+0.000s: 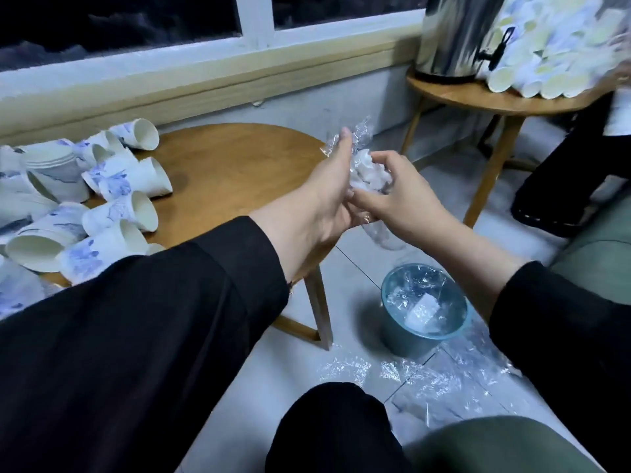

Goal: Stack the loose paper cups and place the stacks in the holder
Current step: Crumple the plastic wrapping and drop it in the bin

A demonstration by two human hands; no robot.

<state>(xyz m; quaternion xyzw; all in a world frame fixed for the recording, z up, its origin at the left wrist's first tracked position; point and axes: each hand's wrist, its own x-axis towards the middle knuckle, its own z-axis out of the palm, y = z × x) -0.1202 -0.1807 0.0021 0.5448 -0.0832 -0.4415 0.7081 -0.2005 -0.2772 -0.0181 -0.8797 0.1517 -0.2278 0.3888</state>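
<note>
Paper cups (112, 213) mostly loose, tipped over on left table (232, 165); a few nested. No holder seen. Both hands (362, 189) together, crumpling plastic wrap (367, 172) above bin (423, 322). Stacking barely begun.

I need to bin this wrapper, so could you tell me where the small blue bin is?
The small blue bin stands on the floor, lower right of centre, just right of the round wooden table.

2 loose black long sleeves (143, 319), cuffs ending above wrists; black trousers (327, 435) at knee.
</note>
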